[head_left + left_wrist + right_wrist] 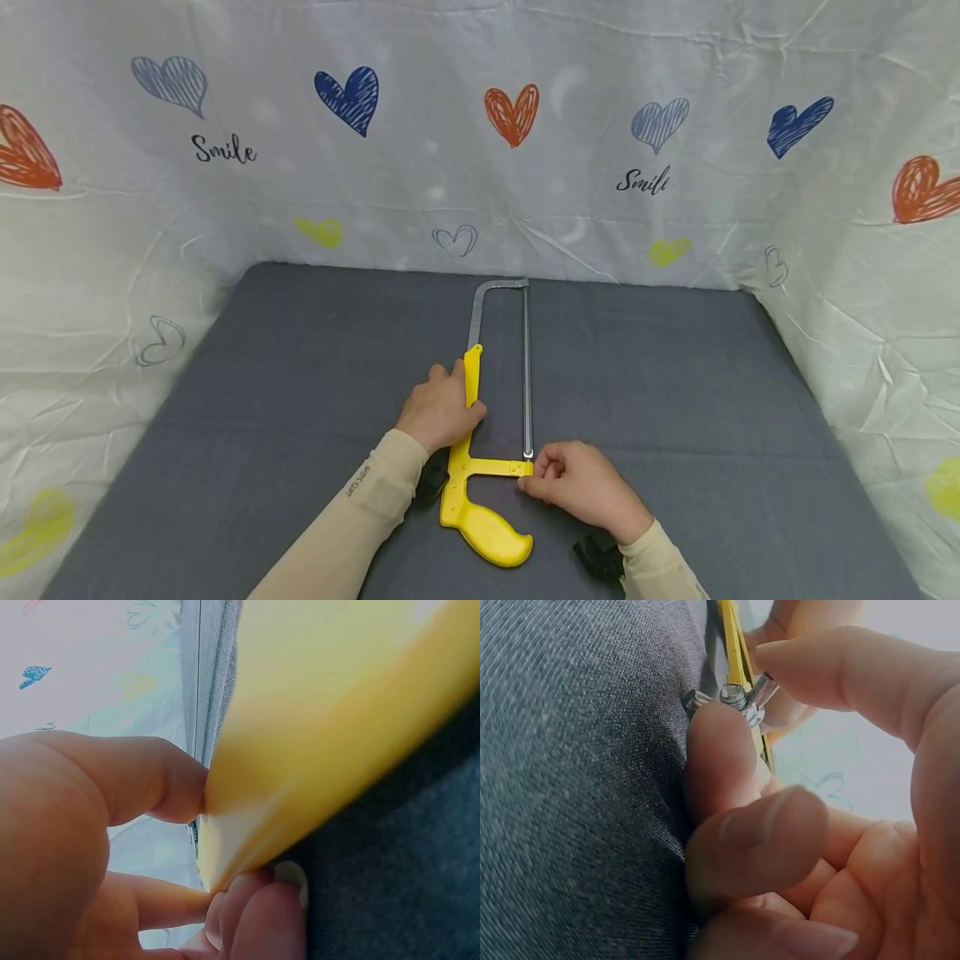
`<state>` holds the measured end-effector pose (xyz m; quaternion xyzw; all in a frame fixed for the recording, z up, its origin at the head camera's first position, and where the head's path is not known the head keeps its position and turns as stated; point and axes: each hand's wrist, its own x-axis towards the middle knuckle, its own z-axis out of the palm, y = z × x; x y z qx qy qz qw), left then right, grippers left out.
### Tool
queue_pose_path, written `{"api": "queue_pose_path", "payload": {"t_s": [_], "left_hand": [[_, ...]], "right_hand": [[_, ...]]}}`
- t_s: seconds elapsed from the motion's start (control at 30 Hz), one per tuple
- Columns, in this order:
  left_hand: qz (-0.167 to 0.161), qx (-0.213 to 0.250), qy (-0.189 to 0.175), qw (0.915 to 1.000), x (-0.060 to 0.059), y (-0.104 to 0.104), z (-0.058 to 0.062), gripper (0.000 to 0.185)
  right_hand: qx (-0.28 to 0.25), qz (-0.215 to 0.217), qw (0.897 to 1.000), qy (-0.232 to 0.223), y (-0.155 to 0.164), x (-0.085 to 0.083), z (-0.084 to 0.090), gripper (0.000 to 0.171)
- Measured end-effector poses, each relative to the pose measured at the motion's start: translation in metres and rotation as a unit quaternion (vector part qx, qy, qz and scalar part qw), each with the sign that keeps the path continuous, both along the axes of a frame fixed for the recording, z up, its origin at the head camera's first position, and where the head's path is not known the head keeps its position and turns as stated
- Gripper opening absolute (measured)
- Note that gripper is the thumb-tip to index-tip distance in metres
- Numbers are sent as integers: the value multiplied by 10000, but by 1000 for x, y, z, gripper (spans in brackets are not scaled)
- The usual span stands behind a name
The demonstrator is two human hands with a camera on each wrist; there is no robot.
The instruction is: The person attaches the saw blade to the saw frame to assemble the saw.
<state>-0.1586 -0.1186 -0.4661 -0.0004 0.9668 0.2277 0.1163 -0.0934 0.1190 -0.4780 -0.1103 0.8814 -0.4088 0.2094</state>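
Observation:
A hacksaw with a yellow handle and a grey metal front bow lies on the cloth, its handle toward me. Its blade runs along the right side. My left hand grips the yellow back bar of the frame, thumb on one side and fingers on the other, also seen close up in the left wrist view. At the near end of the blade, my right hand has thumb and index finger at a silver wing nut. The right wrist view shows the fingertips on its wings; the other fingers are curled.
Dark grey cloth covers the table. A white curtain printed with hearts and words stands along the back and both sides. The hacksaw's far end lies close to the back curtain. Black straps or devices sit at the wrists.

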Motion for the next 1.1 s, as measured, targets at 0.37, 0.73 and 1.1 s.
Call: {"api": "queue_pose_path", "payload": {"t_s": [0.37,0.73,1.1], "left_hand": [[15,-15,4,10000,0,0,-2,86],[-17,-43,50,10000,0,0,-1,84],[-44,-61,69,9999,0,0,-1,83]], "right_hand": [[-21,105,9999,-10,1,0,1,26],[-139,191,9997,-13,2,-1,1,22],[-288,236,9993,94,2,1,2,19]]}}
